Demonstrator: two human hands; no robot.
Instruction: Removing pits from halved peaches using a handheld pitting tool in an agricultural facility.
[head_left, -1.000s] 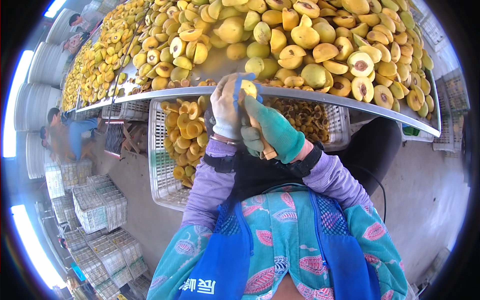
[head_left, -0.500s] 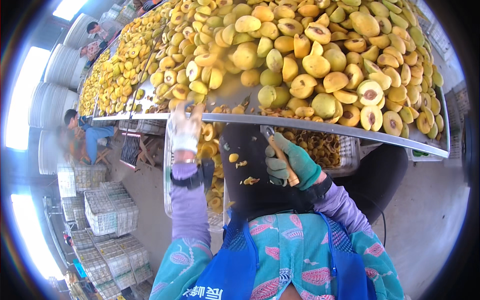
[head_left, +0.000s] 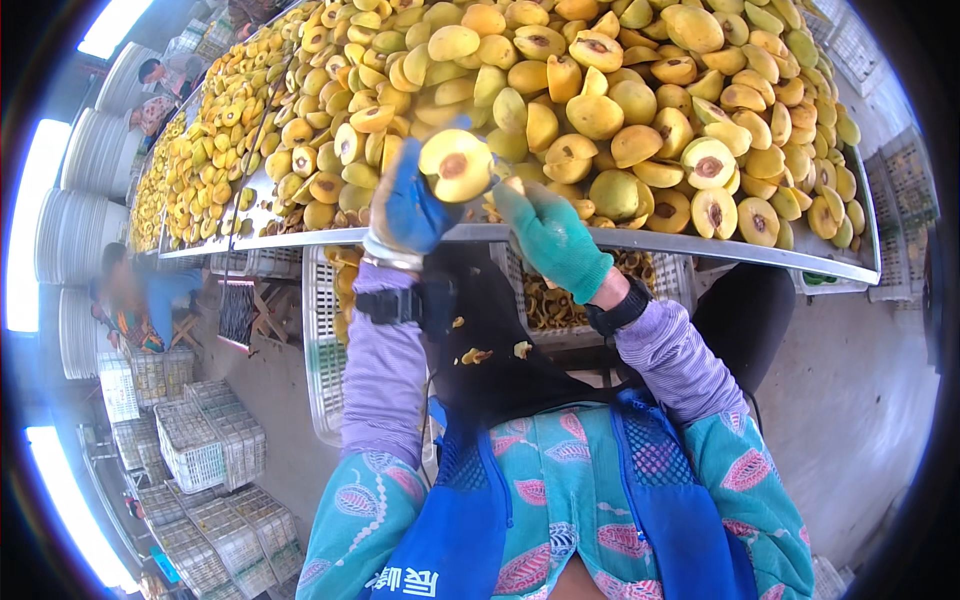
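Note:
My left hand (head_left: 410, 208), in a blue and white glove, is closed around a yellow peach half (head_left: 457, 167), its cut face with the brown centre turned up. Just right of it is my right hand (head_left: 556, 236) in a green glove, fingers curled. The wooden-handled pitting knife seen in that hand earlier is now almost wholly covered by the fingers; a small pale tip shows at them. Both hands are over the near edge of the metal table (head_left: 640, 238). Behind them lies a heap of peach halves (head_left: 600, 115), some cut side up.
Below the table edge, a white crate (head_left: 672, 275) holds peach scraps, and another white crate (head_left: 322, 345) stands left of my legs. Scraps (head_left: 475, 356) lie on my dark apron. Stacked crates (head_left: 205, 440) and a seated person (head_left: 140, 295) are at the left.
My left hand has come right from the table edge and now holds a peach half. My right hand has risen from over my lap to beside it. The view has shifted slightly.

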